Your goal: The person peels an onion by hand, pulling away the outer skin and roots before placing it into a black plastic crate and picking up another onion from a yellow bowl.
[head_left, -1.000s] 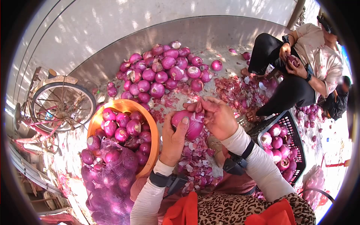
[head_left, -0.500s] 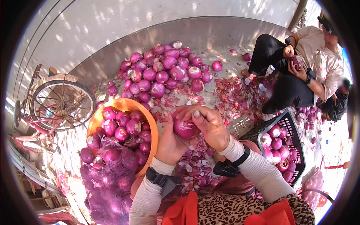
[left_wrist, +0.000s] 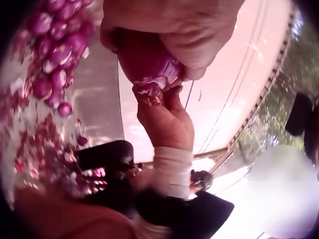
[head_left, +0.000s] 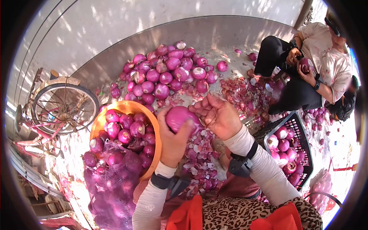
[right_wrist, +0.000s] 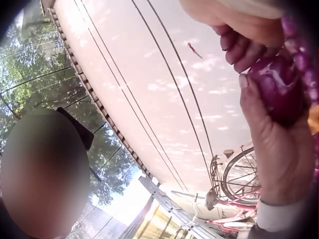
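Observation:
In the head view my left hand holds a large red onion, its thumb across the near side and its fingers behind. My right hand is beside it, palm up, with loosely bent fingers, their tips right at the onion's right end. From the left wrist, ragged pale skin shows at the end of the onion, and the fingertips of the right hand overlap that end. The right wrist view has the onion in the palm of the left hand; a thin scrap of skin shows against the wall.
An orange tub of onions stands at left, a purple mesh sack of them against it. Beyond lies an onion pile. Peelings litter the floor below my hands. At right are a black crate and a seated person.
The right hand went over the onion, then drew back to the right and turned palm up. The left hand kept hold as the onion was turned. The seated person's hands shifted slightly.

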